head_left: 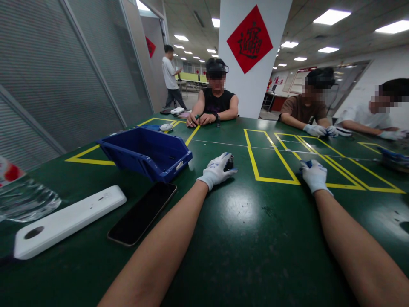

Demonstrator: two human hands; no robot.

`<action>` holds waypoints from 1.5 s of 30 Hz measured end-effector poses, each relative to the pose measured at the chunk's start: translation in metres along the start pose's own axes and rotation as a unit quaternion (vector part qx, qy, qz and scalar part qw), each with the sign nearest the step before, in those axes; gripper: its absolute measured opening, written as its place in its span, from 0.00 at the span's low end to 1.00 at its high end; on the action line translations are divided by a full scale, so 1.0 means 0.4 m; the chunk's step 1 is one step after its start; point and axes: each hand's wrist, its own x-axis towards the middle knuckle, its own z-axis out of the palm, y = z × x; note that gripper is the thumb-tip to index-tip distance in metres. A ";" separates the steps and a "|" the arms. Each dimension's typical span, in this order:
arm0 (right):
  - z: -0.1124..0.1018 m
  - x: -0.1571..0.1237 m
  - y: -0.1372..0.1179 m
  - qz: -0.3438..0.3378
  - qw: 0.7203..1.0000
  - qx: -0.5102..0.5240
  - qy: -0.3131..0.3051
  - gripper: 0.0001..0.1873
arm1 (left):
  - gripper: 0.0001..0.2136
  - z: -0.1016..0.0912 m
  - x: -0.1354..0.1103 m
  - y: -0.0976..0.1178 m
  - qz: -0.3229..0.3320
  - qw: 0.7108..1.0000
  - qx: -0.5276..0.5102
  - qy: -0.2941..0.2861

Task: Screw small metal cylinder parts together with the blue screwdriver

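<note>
My left hand, in a white glove, rests on the green table. Its fingers curl round a small upright black cylinder with a metallic-looking top; the exact kind is too small to tell. To the right, my right hand wears a matching glove with blue on the fingers. It is closed above the table beside a yellow tape line, and whatever it may hold is hidden. A blue plastic bin stands left of my left hand, with small dark bits inside.
Near my left forearm lie a black phone and a long white device. A clear plastic bottle lies at the left edge. Yellow tape rectangles mark the table. Several people sit across and to the right; another small dark cylinder stands opposite.
</note>
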 end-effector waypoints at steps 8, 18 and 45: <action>-0.014 0.019 0.019 0.067 0.992 -0.101 -0.035 0.34 | 0.25 0.020 0.011 -0.013 -0.004 0.997 -0.070 -0.006; -0.005 0.023 0.021 0.040 0.983 -0.144 -0.109 0.35 | 0.25 0.020 0.007 -0.009 -0.025 0.994 -0.100 0.022; 0.031 0.024 0.043 -0.009 0.994 -0.100 -0.054 0.31 | 0.21 0.011 0.014 0.030 -0.008 0.967 -0.181 0.178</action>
